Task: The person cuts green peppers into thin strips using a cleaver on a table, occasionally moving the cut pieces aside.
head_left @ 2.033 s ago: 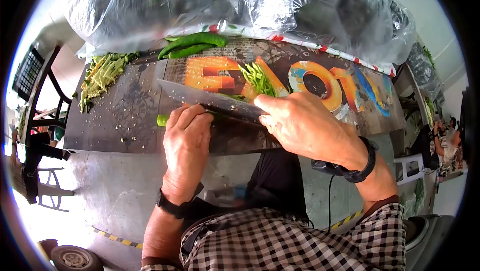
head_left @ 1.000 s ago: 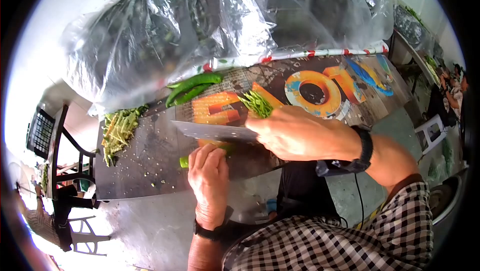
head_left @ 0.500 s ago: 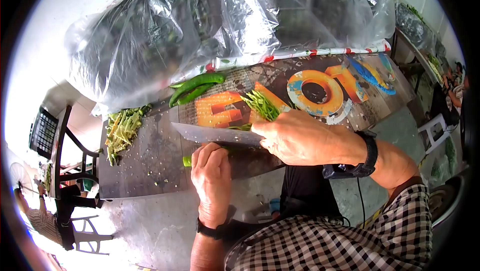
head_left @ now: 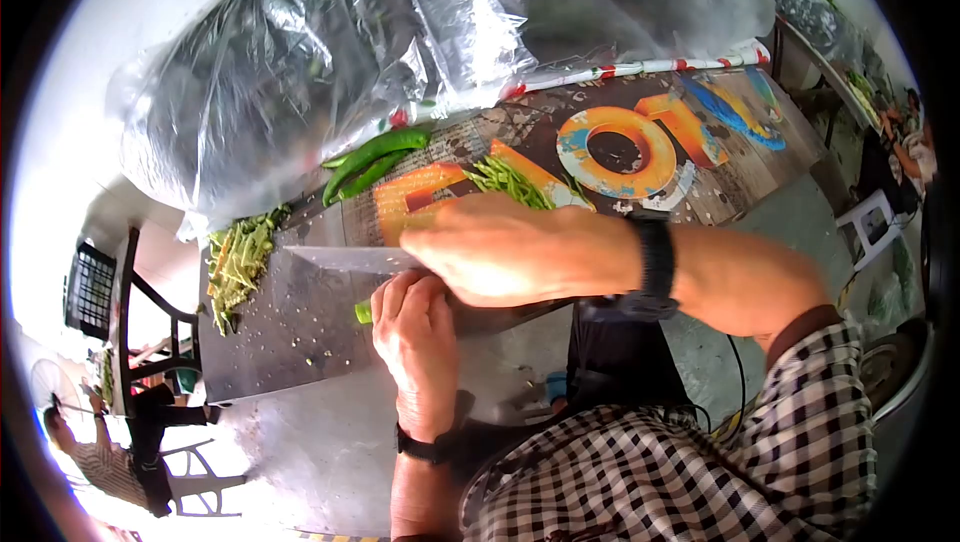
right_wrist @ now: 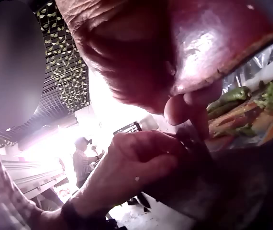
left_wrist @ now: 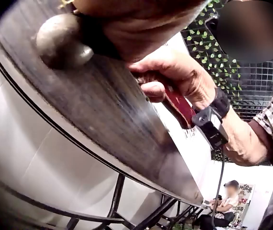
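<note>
At the near edge of the table (head_left: 300, 342), my left hand (head_left: 415, 342) holds down a green pepper (head_left: 363, 313) with curled fingers. Only the pepper's cut-looking end shows left of the fingers; the hand hides the rest. My right hand (head_left: 520, 247) grips a knife with its broad blade (head_left: 345, 258) pointing left, just beyond the left knuckles. The knife's red handle (left_wrist: 178, 105) shows in the left wrist view, enclosed by the right fingers. Beyond the right hand lies a bundle of thin green strips (head_left: 505, 182).
Whole green peppers (head_left: 375, 162) lie at the back, by a clear plastic sheet (head_left: 440, 32) over a bulky heap. A pile of pale green scraps (head_left: 238, 267) sits at the left, with small seeds scattered nearby. Behind it stands a chair (head_left: 155, 342). Another person (head_left: 110, 452) is at far left.
My right hand has swept left with the knife, the blade reaching farther past the left hand. The left hand keeps its hold on the pepper. The head view has shifted slightly.
</note>
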`<state>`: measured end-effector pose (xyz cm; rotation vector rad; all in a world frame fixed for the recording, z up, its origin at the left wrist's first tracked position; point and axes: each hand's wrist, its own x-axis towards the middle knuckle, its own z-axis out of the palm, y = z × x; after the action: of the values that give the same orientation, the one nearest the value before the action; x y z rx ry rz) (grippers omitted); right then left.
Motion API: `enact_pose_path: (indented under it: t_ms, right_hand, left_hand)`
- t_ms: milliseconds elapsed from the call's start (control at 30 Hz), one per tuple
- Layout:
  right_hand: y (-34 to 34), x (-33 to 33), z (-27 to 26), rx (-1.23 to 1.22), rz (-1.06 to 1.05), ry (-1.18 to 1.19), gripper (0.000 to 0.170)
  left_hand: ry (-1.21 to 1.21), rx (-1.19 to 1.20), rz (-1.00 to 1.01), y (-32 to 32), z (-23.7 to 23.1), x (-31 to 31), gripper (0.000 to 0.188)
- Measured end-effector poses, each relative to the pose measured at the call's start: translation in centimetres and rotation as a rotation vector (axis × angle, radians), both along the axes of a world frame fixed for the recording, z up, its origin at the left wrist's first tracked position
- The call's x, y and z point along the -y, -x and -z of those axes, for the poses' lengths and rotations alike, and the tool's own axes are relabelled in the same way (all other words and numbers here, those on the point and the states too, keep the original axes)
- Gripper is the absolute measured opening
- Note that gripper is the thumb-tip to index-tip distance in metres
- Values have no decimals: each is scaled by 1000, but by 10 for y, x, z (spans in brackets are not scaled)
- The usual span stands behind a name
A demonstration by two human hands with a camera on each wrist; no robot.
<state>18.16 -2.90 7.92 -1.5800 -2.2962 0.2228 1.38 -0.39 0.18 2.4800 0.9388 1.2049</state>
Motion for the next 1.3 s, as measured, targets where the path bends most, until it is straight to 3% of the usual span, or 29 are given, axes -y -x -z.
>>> enact_pose_path:
  t_ms: [233,500,700,800,1067,1300]
  right_hand:
    - [-18,16,-5,-8,14,76,8]
    - [-56,44,-5,-42,188,-29,9]
    - [-49,57,-2,-133,82,-72,12]
    - [-40,63,-15,-80,99,-18,6]
    - [-34,63,-19,-89,76,27,9]
    - [-28,59,-25,77,51,56,10]
  left_hand:
    - [-59,-139,76,18,-10,-10,12]
    - [69,-38,85,1,-3,-8,17]
    - [23,-12,75,1,-1,-3,17]
    - [-17,0,90,1,0,-5,15]
    - [-5,14,109,1,1,-7,13]
    - [-14,13,113,1,0,-7,13]
